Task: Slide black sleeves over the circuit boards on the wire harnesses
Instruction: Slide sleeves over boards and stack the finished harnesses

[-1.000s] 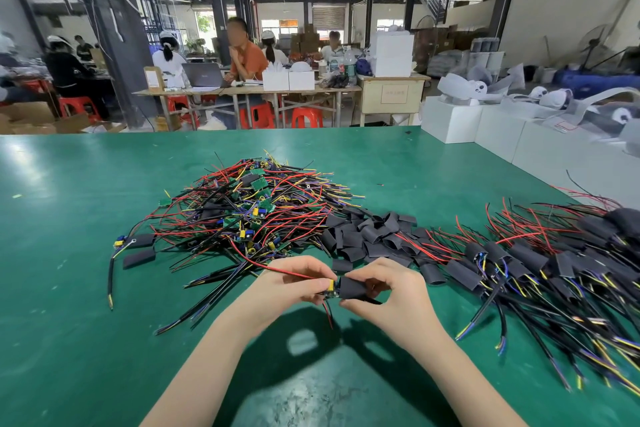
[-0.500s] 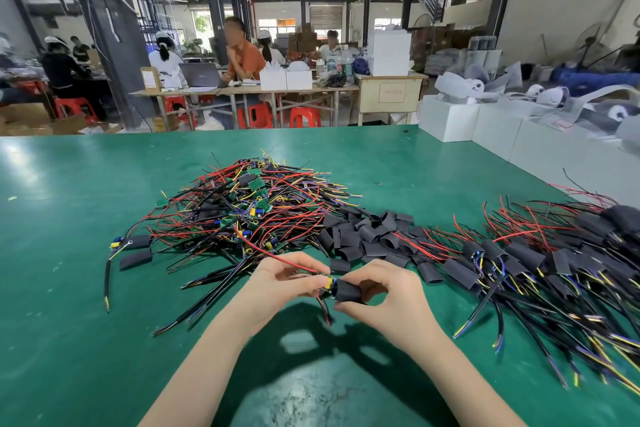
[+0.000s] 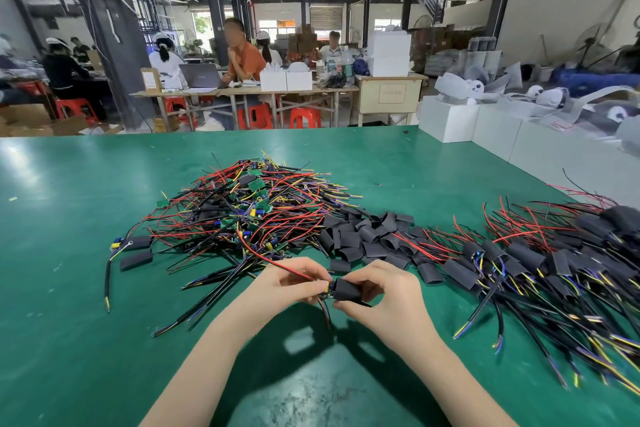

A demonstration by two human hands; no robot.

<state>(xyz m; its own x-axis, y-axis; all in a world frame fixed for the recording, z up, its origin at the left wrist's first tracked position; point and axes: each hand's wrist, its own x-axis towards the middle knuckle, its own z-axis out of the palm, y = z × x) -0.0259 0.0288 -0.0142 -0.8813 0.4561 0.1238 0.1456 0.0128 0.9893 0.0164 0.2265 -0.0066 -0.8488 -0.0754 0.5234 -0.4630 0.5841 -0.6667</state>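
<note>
Over the green table (image 3: 69,288), my left hand (image 3: 287,282) pinches the end of a wire harness, its small circuit board (image 3: 327,289) mostly hidden between my fingers. A red wire runs from it back to the pile. My right hand (image 3: 384,295) grips a black sleeve (image 3: 346,289) that sits partly over the board. Behind my hands lies a tangled pile of bare harnesses (image 3: 249,215) with green boards. A heap of loose black sleeves (image 3: 367,236) lies just right of it. Sleeved harnesses (image 3: 540,267) spread across the right side.
Two stray sleeved pieces (image 3: 136,253) lie at the left of the pile. White boxes (image 3: 498,132) line the table's far right edge. People sit at work tables (image 3: 242,90) beyond the far edge.
The black sleeve has slid further left over the board. Both hands stay close together in the same spot.
</note>
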